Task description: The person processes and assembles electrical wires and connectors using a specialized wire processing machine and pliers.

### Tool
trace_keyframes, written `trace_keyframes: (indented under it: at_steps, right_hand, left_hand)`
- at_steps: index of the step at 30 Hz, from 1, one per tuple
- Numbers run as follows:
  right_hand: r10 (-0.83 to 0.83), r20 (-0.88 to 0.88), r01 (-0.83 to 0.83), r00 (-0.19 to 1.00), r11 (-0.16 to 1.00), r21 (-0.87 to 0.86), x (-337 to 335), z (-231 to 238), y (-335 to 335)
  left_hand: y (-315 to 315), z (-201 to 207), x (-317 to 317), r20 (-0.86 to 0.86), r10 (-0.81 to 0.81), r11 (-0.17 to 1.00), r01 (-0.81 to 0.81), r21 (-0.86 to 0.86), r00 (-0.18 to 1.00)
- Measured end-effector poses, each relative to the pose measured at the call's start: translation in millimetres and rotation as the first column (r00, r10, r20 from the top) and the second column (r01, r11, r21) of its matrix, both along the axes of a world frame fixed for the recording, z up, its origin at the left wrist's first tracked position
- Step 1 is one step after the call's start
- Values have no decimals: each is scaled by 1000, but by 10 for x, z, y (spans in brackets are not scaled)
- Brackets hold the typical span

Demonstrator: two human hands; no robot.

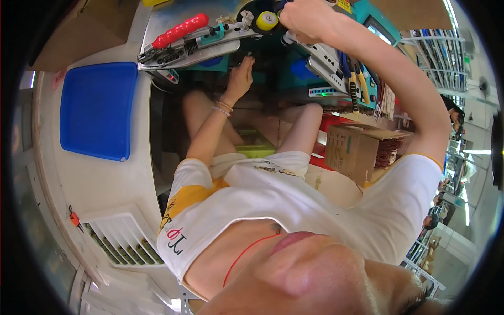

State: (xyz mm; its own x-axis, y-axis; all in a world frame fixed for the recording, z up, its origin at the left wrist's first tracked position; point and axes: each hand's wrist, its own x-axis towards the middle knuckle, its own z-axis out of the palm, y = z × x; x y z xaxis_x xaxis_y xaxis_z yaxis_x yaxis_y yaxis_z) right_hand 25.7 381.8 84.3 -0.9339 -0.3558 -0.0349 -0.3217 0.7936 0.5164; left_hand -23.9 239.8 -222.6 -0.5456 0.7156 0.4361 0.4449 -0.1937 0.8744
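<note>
My left hand (241,79), with beaded bracelets at its wrist, is below the metal plate of a bench fixture. Its fingers are pinched together at a small item too small to name. Higher up and to the right, my right hand (307,21) is curled closed at the machine, beside a yellow wheel (266,21). Whatever lies in its fingers is hidden. A toggle clamp with a red ribbed handle (181,30) is mounted on the plate, left of both hands. Under my right forearm are a slotted metal bracket (326,64) and pliers with yellow handles (361,81).
A blue tray (97,110) and a white slatted crate (123,239) are on the left. A teal machine (370,18) with a screen stands at the far right. Near my knees are a yellow-green bin (254,143) and a cardboard box (344,152) holding brown wire bundles (387,151).
</note>
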Motion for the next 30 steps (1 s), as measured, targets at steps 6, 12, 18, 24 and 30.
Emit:
trace_keyframes:
  at_steps: [6, 12, 18, 24, 30]
  right_hand:
    - [-94, 246, 118, 965, 989, -86, -161, 18, 72]
    - [-199, 366, 242, 909, 968, -74, -136, -115, 314]
    - [-312, 371, 430, 875, 853, -297, 150, 539, -343]
    - [-252, 213, 330, 944, 749, -575, 820, -116, -170]
    - [-406, 296, 318, 865, -15, -948, 447, 247, -79]
  left_hand:
    - [-259, 302, 458, 234, -101, 991, 119, -65, 967]
    - [-738, 1828, 990, 597, -353, 921, 379, 88, 720]
    - [-929, 2452, 655, 773, -381, 884, 445, 143, 507]
    - [-753, 2649, 645, 815, -447, 832, 506, 227, 369]
    - [-475, 2525, 51, 124, -81, 990, 65, 127, 989]
